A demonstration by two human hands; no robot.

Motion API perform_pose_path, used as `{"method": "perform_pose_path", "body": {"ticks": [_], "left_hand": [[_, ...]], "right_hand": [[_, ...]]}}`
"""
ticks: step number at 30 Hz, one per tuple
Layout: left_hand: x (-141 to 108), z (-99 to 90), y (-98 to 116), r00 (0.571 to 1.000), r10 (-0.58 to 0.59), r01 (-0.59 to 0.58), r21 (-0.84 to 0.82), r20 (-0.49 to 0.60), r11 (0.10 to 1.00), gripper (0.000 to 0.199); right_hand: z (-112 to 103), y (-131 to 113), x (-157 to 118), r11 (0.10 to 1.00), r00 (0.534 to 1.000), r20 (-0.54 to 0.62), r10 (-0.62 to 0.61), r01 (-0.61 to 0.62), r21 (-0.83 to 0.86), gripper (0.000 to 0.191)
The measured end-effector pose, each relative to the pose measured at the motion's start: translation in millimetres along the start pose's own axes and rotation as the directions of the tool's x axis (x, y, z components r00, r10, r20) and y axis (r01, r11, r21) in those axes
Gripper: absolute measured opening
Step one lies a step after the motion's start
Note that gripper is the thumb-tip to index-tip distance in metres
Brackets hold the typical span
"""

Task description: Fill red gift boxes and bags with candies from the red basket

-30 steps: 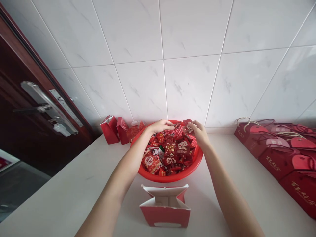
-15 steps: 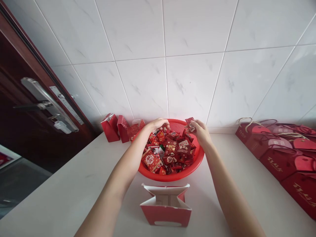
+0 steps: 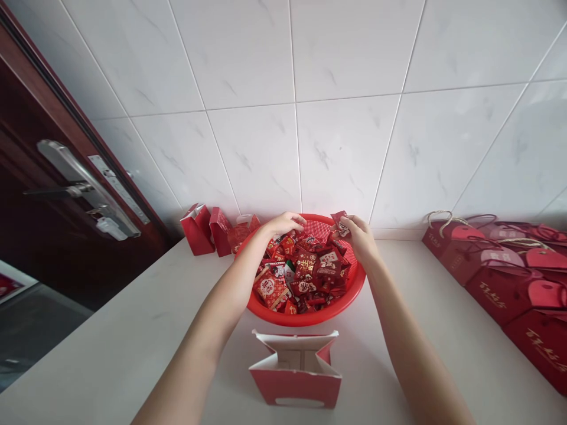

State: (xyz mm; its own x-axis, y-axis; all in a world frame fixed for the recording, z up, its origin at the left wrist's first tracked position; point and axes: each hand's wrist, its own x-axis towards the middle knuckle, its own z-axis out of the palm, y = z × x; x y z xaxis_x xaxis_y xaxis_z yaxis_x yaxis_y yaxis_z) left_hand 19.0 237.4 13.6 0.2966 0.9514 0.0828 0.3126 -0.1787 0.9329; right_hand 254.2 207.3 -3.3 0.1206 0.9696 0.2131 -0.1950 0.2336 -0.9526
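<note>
A round red basket (image 3: 305,319) holds many small red wrapped packets (image 3: 305,265). Over its back left part is my left hand (image 3: 286,223), fingers bent and a little apart, with nothing visible in them. At the back right rim my right hand (image 3: 358,235) pinches a small red packet (image 3: 340,222) between thumb and fingers. In front of the basket, nearer to me, a red paper box (image 3: 296,386) stands upright with its top open; its white inner faces show.
Small red boxes (image 3: 197,230) stand against the tiled wall (image 3: 248,153) at the left back. Several dark red gift boxes with cord handles (image 3: 491,295) line the right side. A brown door with a metal handle (image 3: 75,189) is at the far left.
My left hand's fingers have shifted slightly and look straighter. My right hand still holds the packet in nearly the same spot.
</note>
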Motion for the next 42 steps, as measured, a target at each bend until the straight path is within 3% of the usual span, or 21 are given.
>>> {"method": "perform_pose_path", "body": {"ticks": [4,8,11,16,22,24,29,35,42], "left_hand": [[37,1.0,8,0.996,-0.053,0.053,-0.001,0.07,0.999,0.032],[57,-4.1,7,0.991,-0.095,0.101,-0.054,0.096,0.993,0.023],[62,-7.2,2,0.984,-0.113,0.125,-0.088,0.136,0.988,0.02],[64,-8.2,-3,0.975,-0.107,0.106,0.014,0.193,0.994,0.025],[64,-10.5,-2,0.981,-0.067,0.057,0.06,0.182,0.997,0.031],[64,-11.5,-2,0.987,-0.044,0.021,0.147,0.155,0.989,0.029],[63,-5.4,-2,0.998,0.003,-0.04,0.555,0.068,0.831,0.019],[54,20.1,1,0.989,-0.062,-0.048,0.691,0.133,0.722,0.01],[53,33.6,3,0.982,-0.098,-0.063,0.775,0.16,0.629,0.039]], "right_hand": [[1,0,0,0.999,1.0,-0.014,0.008,-0.007,0.043,0.043],[2,-1,-1,0.998,1.0,-0.026,0.012,-0.01,0.066,0.045],[3,-2,-1,0.997,0.999,-0.03,0.012,-0.01,0.07,0.043],[2,-3,-1,0.997,1.0,-0.022,0.012,-0.01,0.072,0.039],[2,-1,0,0.998,1.0,-0.017,0.009,-0.008,0.066,0.039],[2,-1,0,0.998,1.0,-0.027,0.008,-0.006,0.066,0.04],[4,-1,-1,0.997,0.999,-0.039,0.011,-0.009,0.071,0.039],[4,-2,-2,0.997,0.999,-0.046,0.013,-0.009,0.073,0.037],[1,0,1,0.986,0.996,-0.09,0.013,0.002,0.166,0.037]]}}
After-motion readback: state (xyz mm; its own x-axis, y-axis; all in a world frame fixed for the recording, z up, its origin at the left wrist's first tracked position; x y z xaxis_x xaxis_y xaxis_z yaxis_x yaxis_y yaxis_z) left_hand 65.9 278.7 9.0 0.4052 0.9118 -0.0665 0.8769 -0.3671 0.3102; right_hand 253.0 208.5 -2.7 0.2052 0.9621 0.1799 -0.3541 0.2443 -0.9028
